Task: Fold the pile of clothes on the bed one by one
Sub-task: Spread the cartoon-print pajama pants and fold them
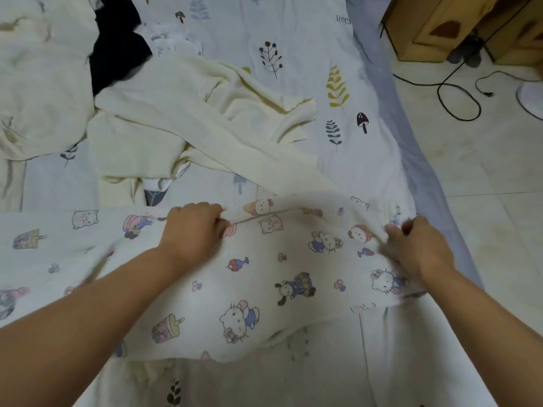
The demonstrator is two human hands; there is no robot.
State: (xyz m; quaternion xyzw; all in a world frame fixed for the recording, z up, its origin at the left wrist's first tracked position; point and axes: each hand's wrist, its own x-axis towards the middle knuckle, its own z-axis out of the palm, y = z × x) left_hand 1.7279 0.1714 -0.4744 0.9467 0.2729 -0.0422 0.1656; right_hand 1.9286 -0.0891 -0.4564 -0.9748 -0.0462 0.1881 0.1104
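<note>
We have the cartoon-print garment spread across the near side of the bed. Our left hand and right hand both curl their fingers around pinches of its far edge. Uneven pulling could skew the fold or drag the cream clothes beyond. No containers visible.

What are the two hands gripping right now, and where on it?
Both grip the cartoon-print garment: left hand pinches its far edge mid-way, right hand its right end.
</note>
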